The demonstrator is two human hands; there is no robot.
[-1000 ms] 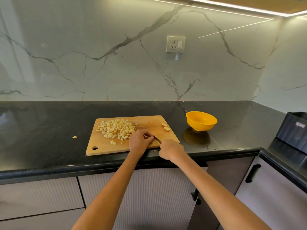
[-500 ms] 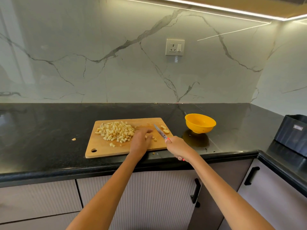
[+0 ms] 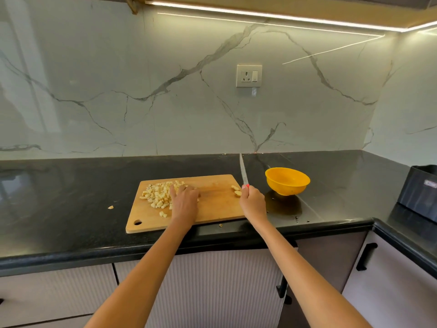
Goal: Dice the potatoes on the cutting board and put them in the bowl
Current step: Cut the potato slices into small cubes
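1. My left hand (image 3: 185,201) lies with fingers straight and loosely spread against the diced potato pile (image 3: 161,194), I judge to gather it.
2. My right hand (image 3: 252,202) has its fingers curled tight round the knife (image 3: 243,172), blade pointing up and away, clear of the food.
3. Two uncut potato pieces (image 3: 236,190) wait at the wooden cutting board (image 3: 212,209) right edge.
4. The yellow bowl (image 3: 287,181) stands just beside the board, apparently empty.
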